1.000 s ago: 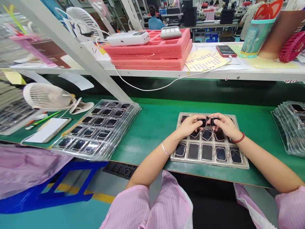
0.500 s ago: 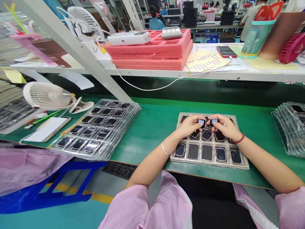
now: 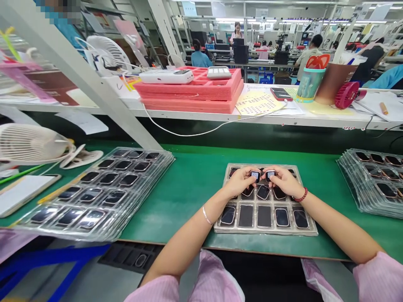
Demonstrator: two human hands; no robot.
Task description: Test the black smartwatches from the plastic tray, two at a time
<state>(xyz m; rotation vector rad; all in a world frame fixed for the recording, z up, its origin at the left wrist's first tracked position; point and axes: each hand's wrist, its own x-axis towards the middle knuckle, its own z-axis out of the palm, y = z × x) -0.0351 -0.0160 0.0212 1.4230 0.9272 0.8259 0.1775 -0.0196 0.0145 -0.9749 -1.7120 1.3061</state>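
Observation:
My left hand (image 3: 239,181) and my right hand (image 3: 285,180) hover over the back row of a clear plastic blister tray (image 3: 266,231). Each hand pinches a small square smartwatch body by its edges. The one in my left hand (image 3: 255,176) and the one in my right hand (image 3: 270,175) both show a small QR code on their faces, and they sit close together, apart by a narrow gap. Further dark-faced watches lie in the tray's pockets, and several pockets hold dark flat inserts. My palms hide the tray's back corners.
Stacks of filled blister trays (image 3: 94,195) (image 3: 368,182) lie left and right on the green workbench mat (image 3: 176,218). A white desk fan (image 3: 31,143) stands at left. Above, a white shelf (image 3: 201,117) carries pink foam trays (image 3: 189,94), papers and a phone. Co-workers sit far behind.
The view has tilted up and pulled back, so everything sits smaller and higher in frame. The two watches now face up with QR codes showing, and my hands hold them slightly closer together.

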